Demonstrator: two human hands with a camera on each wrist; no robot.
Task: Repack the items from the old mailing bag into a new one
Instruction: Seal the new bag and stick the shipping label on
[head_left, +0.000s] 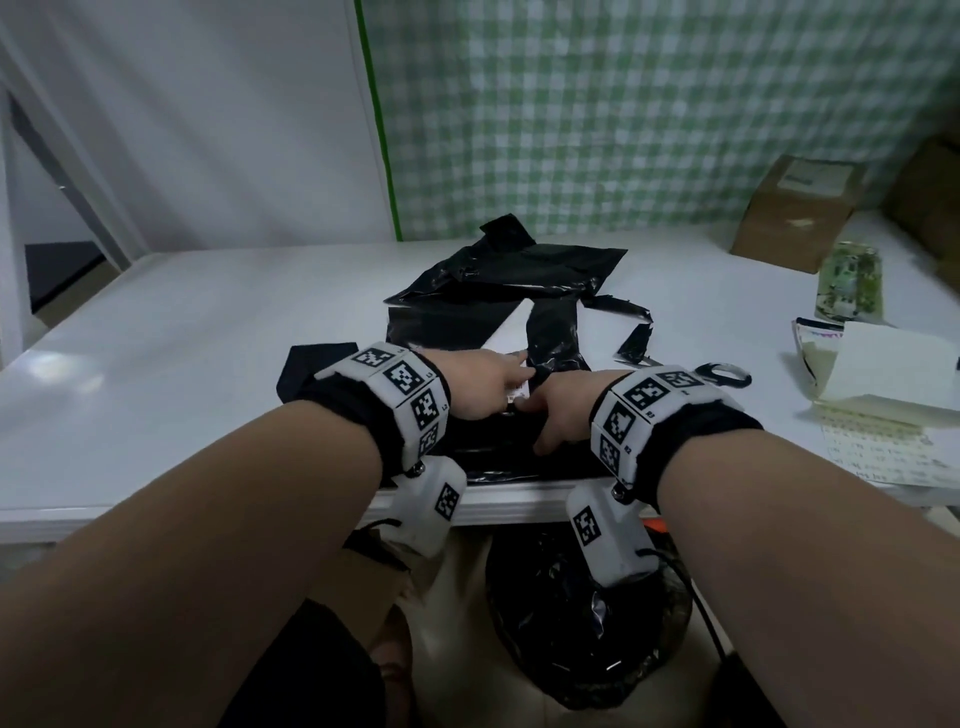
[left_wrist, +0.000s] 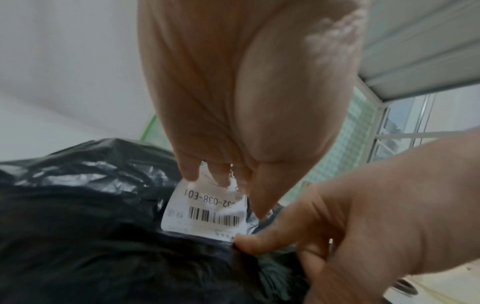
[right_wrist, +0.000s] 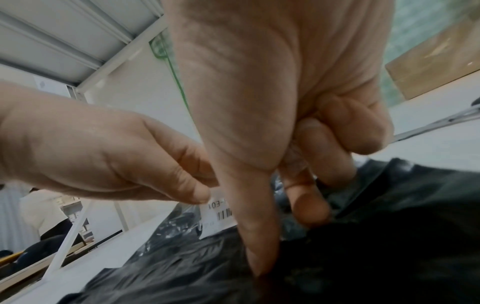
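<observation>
Two black bags occupy our white tabletop (head_left: 156, 332): the cut-open old mailing bag (head_left: 498, 291) lies farther back, the new bag (left_wrist: 91, 236) at the near edge. Our left hand (head_left: 483, 387) pinches its white barcode label (left_wrist: 205, 214) while our right hand (head_left: 563, 410) pinches the plastic beside it, so packing looks done and labelling remains. Scissors (head_left: 722, 374), papers and a cardboard box (head_left: 795, 213) sit right, before a green-checked wall.

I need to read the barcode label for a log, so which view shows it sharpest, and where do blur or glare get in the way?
Left wrist view: shipping label sharpest, digits 038-E01 legible, small print soft, left hand covers its top. Right wrist view: only a sliver shows behind the right hand. Head view: label tiny; glare streaks the black mailing bag.
</observation>
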